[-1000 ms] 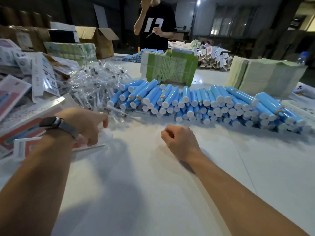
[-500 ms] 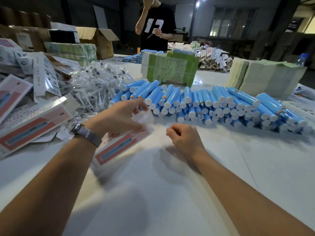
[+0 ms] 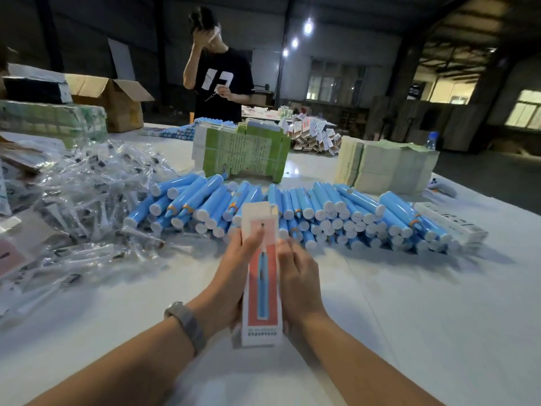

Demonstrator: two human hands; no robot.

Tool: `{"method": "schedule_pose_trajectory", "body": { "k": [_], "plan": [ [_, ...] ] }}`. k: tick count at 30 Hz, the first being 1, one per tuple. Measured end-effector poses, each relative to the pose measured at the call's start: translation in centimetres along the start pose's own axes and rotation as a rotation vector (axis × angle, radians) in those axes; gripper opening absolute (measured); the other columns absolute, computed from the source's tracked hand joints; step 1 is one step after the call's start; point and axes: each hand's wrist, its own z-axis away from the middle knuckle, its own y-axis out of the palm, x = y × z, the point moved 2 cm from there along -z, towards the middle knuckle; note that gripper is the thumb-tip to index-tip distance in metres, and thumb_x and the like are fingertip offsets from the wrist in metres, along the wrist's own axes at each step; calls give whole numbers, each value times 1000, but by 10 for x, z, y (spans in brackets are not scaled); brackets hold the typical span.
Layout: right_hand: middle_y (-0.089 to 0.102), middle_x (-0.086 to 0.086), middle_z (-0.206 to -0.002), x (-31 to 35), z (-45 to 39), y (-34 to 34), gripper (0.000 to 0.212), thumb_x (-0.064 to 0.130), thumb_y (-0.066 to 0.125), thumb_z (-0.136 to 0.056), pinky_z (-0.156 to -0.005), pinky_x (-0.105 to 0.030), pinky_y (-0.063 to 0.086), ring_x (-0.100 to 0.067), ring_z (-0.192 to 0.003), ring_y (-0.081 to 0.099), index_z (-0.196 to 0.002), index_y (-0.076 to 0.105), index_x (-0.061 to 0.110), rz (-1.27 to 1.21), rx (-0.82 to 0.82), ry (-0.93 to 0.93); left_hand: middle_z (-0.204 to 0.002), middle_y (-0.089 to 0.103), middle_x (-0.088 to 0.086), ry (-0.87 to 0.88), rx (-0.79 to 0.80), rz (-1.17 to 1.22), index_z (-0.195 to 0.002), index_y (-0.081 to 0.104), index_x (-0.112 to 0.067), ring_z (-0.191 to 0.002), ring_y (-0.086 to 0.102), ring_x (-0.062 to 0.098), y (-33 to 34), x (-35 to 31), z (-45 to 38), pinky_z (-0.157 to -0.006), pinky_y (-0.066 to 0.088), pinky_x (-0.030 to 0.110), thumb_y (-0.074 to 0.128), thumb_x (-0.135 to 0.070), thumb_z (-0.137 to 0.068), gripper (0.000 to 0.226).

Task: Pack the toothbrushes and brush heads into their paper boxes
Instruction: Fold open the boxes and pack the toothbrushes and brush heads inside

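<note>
Centrally in the head view, the left hand (image 3: 234,276) and right hand (image 3: 298,276) each curl their grip around a red-and-white paper box (image 3: 260,276), held above the white surface (image 3: 409,317). Just beyond it lie stacked blue toothbrushes (image 3: 322,212), with bagged brush heads (image 3: 96,200) piled to the left.

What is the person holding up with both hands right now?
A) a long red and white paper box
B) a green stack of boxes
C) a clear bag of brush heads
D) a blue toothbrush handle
A: the left hand and the right hand grip a tall red and white paper box between them, its top flap open, while the blue toothbrush handles lie piled on the table behind it.
</note>
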Motion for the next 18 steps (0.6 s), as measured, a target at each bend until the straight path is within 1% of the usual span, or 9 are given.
{"method": "schedule_pose_trajectory", "body": {
  "k": [1,3,5,7,9,10,12,14,18],
  "plan": [
    [66,-1,-68,1,-1,-2,38,49,40,-92,-65,-35,59,-14,-63,68,-82,59,17,62,-7,-42,-92,70,11,36,29,-11,-120,57,-26,-72,72,22,-3,1,1,-61,59,34,79,-42,-78,49],
    [65,4,-66,5,-10,-8,27,47,45,-94,-61,-37,59,-11,-63,67,-82,56,25,201,-60,-125,-98,72,10,75,56,21,-121,55,-37,-76,73,25,-6,2,2,-61,59,34,82,-21,-75,55],
    [61,6,-66,9,-29,-20,16,37,55,-96,-60,-43,56,-11,-63,63,-82,54,28,310,-174,-184,-100,75,8,86,73,42,-120,53,-41,-78,74,31,-6,4,2,-60,59,37,78,-16,-78,55],
    [57,6,-80,14,-63,-37,8,30,62,-93,-59,-39,50,-15,-75,59,-93,57,23,556,-278,-258,-96,75,13,112,79,63,-120,52,-37,-69,71,35,-4,3,2,-57,58,38,73,-14,-79,52],
    [53,0,-107,16,-101,-56,29,37,62,-91,-67,-33,42,-24,-101,53,-115,57,22,910,-310,-231,-89,71,17,148,62,84,-115,56,-36,-61,66,34,-1,3,2,-55,56,38,68,-16,-74,48],
    [50,-4,-117,16,-117,-64,38,42,59,-92,-72,-34,42,-27,-110,48,-124,55,23,1062,-298,-170,-87,69,18,171,61,81,-111,58,-39,-60,65,33,0,2,1,-54,55,38,67,-17,-73,45],
    [48,-7,-128,12,-140,-72,43,50,51,-95,-85,-39,43,-30,-119,42,-131,53,26,1280,-225,-34,-89,69,16,234,72,55,-108,60,-44,-63,65,33,3,-1,2,-56,55,37,67,-17,-72,46],
    [50,-7,-132,4,-151,-75,38,45,49,-97,-85,-38,42,-30,-123,39,-129,56,26,1356,-161,64,-91,69,13,291,94,8,-112,57,-48,-64,67,33,4,-3,3,-59,57,36,67,-17,-72,51],
    [59,-6,-117,8,-150,-72,22,26,55,-94,-69,-34,36,-29,-112,48,-114,58,18,1364,-237,2,-96,68,3,367,108,-71,-115,53,-52,-71,69,32,5,-9,3,-61,59,34,66,-17,-73,56]
  ]
}}
